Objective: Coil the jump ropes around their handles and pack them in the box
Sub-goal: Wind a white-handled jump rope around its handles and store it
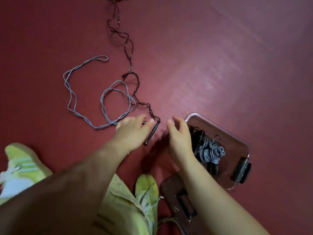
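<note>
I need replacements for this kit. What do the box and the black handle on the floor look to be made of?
Box: clear, glossy plastic, probably; the red floor shows through its walls and the rim catches light.
Black handle: smooth dark plastic or rubber, it seems; blur hides its texture.

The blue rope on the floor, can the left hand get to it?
Probably yes. The left hand is already right beside the near end of the blue rope, and only bare floor lies around it.

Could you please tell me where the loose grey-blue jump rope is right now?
In the head view, the loose grey-blue jump rope lies in loops on the dark red floor, left of the dark rope, ending by the left hand.
</note>
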`<state>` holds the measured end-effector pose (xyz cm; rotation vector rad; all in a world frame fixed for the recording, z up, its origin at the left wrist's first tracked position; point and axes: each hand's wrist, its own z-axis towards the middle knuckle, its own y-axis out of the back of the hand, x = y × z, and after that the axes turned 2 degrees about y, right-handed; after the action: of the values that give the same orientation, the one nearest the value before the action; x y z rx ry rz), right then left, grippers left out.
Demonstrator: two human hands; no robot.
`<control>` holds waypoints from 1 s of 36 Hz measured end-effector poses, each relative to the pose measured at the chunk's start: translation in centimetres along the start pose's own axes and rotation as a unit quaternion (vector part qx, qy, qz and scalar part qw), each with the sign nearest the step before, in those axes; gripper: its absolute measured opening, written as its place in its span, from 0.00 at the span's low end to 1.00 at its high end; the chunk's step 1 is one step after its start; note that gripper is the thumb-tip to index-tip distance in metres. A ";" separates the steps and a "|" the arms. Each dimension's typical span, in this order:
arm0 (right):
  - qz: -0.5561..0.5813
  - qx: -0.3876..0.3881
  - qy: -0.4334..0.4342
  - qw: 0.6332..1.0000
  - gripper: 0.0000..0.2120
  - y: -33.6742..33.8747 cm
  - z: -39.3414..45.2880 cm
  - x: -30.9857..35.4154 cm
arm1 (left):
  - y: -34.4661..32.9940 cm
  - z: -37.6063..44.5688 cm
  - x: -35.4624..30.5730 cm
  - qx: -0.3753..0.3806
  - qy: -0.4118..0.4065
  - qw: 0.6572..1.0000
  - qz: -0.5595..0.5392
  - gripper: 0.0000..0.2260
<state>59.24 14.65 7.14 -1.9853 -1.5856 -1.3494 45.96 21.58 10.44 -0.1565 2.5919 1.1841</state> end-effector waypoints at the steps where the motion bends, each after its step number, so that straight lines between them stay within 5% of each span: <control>1: 0.007 0.016 0.013 1.000 0.18 -1.3 0.3 0.7 | 0.8 0.9 1.0 -0.012 -0.001 1.000 -0.004 0.25; 9: -0.031 0.129 0.009 0.991 0.17 -9.6 3.4 1.2 | 3.3 4.0 10.8 -0.010 0.041 0.999 -0.027 0.16; 14: -0.092 0.162 -0.012 0.982 0.17 -12.9 5.0 -1.6 | -0.6 4.7 16.5 0.016 0.104 0.984 -0.146 0.20; 20: -0.196 0.183 0.045 0.962 0.19 -17.8 7.6 -4.1 | -5.3 5.5 20.3 0.016 0.174 0.926 -0.333 0.17; 24: -0.379 0.162 0.102 0.905 0.29 -19.9 9.5 -5.2 | -7.1 4.9 22.1 0.018 0.204 0.892 -0.404 0.14; 28: -0.475 0.207 0.103 0.849 0.18 -19.8 10.2 -5.4 | -8.5 4.5 23.6 0.025 0.223 0.857 -0.464 0.16; 31: -0.447 0.281 0.096 0.844 0.09 -19.5 10.1 -4.8 | -8.9 4.8 23.9 0.021 0.247 0.818 -0.519 0.16; 36: -0.361 0.356 0.014 0.862 0.13 -19.0 8.5 -4.2 | -8.0 5.1 22.6 0.019 0.246 0.761 -0.600 0.22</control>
<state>46.99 24.90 -6.95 -0.9489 -2.4675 -0.7360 27.25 20.59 -5.32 -1.9674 2.0104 0.5683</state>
